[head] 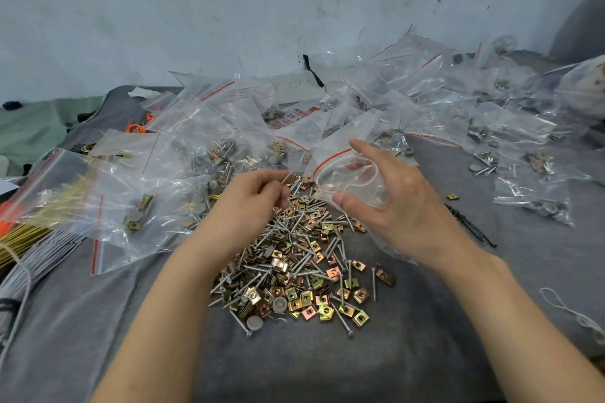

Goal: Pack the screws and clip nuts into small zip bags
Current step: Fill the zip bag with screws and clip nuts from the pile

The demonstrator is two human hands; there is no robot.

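Observation:
A loose heap of silver screws and brass-coloured clip nuts (301, 268) lies on the grey cloth in front of me, with a few grey round caps among them. My left hand (253, 198) hovers over the far end of the heap and pinches a few screws between curled fingers. My right hand (389, 196) holds a small clear zip bag (347, 178) with a red strip, its mouth spread open toward the left hand. The screw tips point at the bag's mouth, just short of it.
Filled and empty zip bags (203, 147) are piled across the back and left of the cloth, more at the right (530, 173). Yellow and orange ties (19, 232) lie at the left edge. A black tie (471, 226) and a white loop (569, 311) lie at the right.

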